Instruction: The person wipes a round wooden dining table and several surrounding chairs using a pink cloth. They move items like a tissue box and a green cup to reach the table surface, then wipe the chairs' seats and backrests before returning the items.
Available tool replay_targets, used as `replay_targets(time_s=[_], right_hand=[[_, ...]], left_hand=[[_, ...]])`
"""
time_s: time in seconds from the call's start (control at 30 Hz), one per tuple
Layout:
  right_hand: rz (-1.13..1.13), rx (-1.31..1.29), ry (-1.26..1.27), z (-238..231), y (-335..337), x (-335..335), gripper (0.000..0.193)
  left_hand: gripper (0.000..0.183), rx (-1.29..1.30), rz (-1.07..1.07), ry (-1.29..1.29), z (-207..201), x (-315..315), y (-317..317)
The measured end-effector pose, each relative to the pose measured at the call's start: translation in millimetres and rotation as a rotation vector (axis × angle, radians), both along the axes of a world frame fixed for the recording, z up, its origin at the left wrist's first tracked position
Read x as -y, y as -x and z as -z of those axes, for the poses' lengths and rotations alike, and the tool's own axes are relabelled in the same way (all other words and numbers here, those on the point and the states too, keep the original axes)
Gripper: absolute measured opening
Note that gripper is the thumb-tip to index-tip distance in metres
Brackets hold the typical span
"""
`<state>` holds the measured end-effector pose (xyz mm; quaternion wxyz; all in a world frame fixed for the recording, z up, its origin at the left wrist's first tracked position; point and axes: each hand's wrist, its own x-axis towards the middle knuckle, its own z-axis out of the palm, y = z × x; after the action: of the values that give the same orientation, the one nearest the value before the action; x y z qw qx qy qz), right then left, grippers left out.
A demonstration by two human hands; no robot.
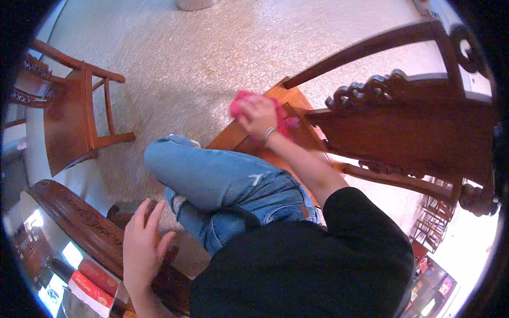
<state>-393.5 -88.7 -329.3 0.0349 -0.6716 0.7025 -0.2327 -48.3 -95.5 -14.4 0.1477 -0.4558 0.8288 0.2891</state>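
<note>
My right hand (259, 115) is on a bright pink cloth (242, 100), pressing it against the wooden seat (227, 135) of a chair near its front corner. Part of the cloth shows beyond the fingers and part beside the wrist, which has a thin band round it. The hand is slightly blurred. My left hand (142, 245) is held up over the edge of a dark wooden table (79, 212), its fingers apart and nothing in it.
The chair's carved dark back (397, 116) and curved armrest (366, 47) rise on the right. Another wooden armchair (69, 116) stands at the left. A red and white box (90, 291) and a dark bottle (59, 267) are on the table's glossy top. Speckled floor (175, 58) lies beyond.
</note>
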Motion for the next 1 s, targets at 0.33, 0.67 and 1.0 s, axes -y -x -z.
replay_targets(time_s=[0.33,0.67,1.0], right_hand=[[-0.353,0.009,0.044,0,24,-98,0.053],[0.654,-0.190,-0.370,-3,68,-286,0.057],[0.789,-0.149,-0.593,-8,49,-163,0.074]], left_hand=[[0.059,0.011,0.036,0.090,-1,-12,9],[0.059,0.008,0.026,0.062,0,-15,10],[0.064,-0.026,0.027,0.063,2,-16,5]])
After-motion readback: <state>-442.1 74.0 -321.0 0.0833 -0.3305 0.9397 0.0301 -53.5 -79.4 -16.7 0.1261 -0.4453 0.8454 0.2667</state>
